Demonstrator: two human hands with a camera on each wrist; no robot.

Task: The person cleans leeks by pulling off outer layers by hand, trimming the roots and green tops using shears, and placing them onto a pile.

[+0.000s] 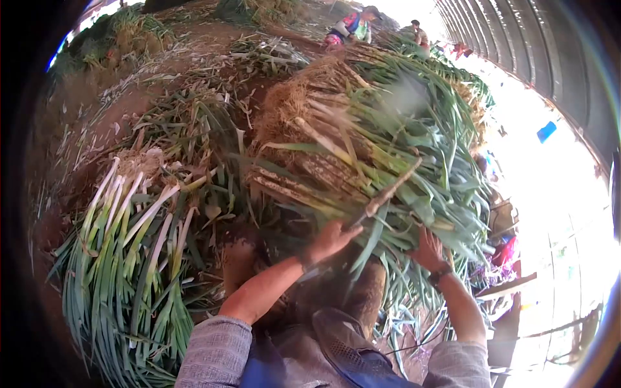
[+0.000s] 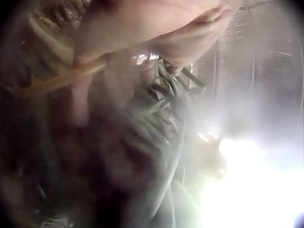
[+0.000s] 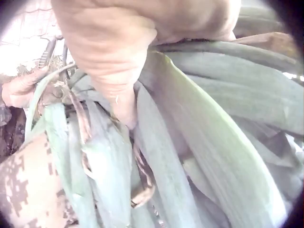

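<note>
In the head view my left hand (image 1: 328, 240) grips the near end of a long, thin brown stick (image 1: 391, 189), which slants away over the leeks. Tan and blurred, the stick (image 2: 61, 80) passes by the fingers in the left wrist view. My right hand (image 1: 429, 251) holds leek leaves at the near right side of a big heap of leeks (image 1: 381, 129). Its thumb goes down among the broad green leaves (image 3: 204, 114) in the right wrist view, and the other fingertips are hidden. Soil-caked shafts and brown roots (image 1: 291, 103) lie toward the heap's left.
Pale, clean leeks (image 1: 123, 258) form a pile at the left. Loose leaf scraps (image 1: 187, 123) litter the brown ground behind it. Two people (image 1: 352, 27) are at the far end of the heap. A ribbed wall (image 1: 530, 52) curves along the right, above a bright strip of floor.
</note>
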